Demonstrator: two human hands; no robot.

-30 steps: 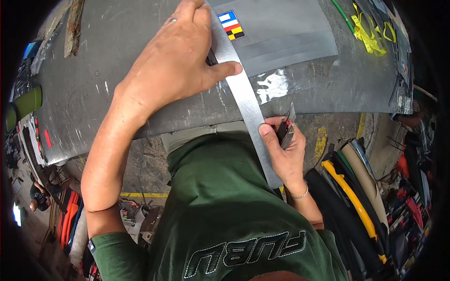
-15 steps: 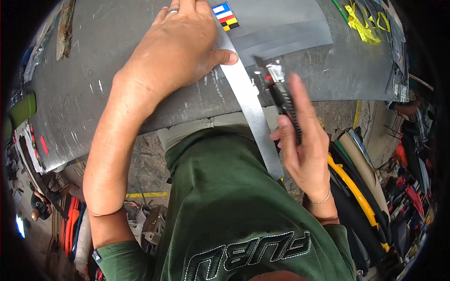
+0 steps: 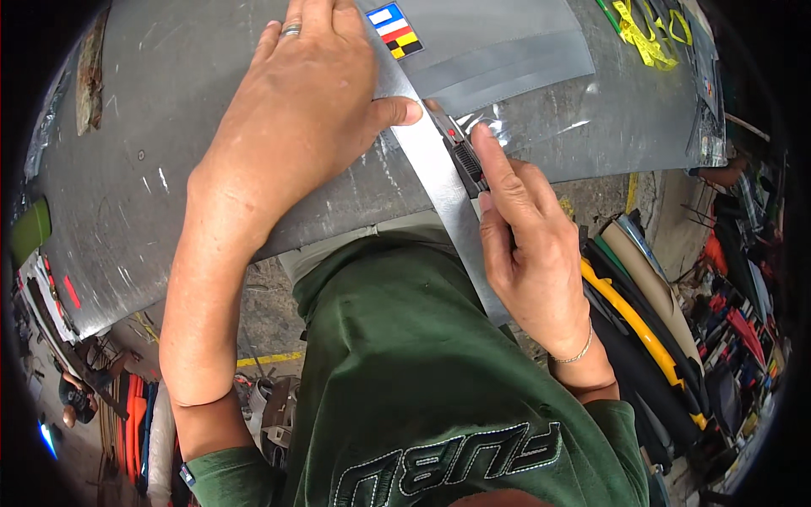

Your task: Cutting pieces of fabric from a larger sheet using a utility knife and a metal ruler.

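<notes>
My left hand [image 3: 308,110] lies flat on a long metal ruler [image 3: 435,177], fingers stretched away from me and thumb pressing on the strip. The ruler runs from under this hand past the table's near edge toward my shirt. In my right hand [image 3: 536,253] is a snap-off utility knife [image 3: 463,156], its tip end close along the ruler's right edge. The forefinger stretches beside the knife's body. Beyond the knife lies a grey sheet piece with a seamed band [image 3: 507,76]. A patch of coloured squares and stripes [image 3: 394,30] sits near the ruler's far part.
A dark worktable [image 3: 355,182] carries yellow straps [image 3: 642,38] at the far right and a worn wooden strip [image 3: 91,76] at the far left. Rolls of material [image 3: 634,313] stand at my right. Another person [image 3: 76,393] is at the lower left.
My right hand has brought the knife left and slightly nearer me, from apart from the ruler to its edge. The left hand keeps pressing the ruler.
</notes>
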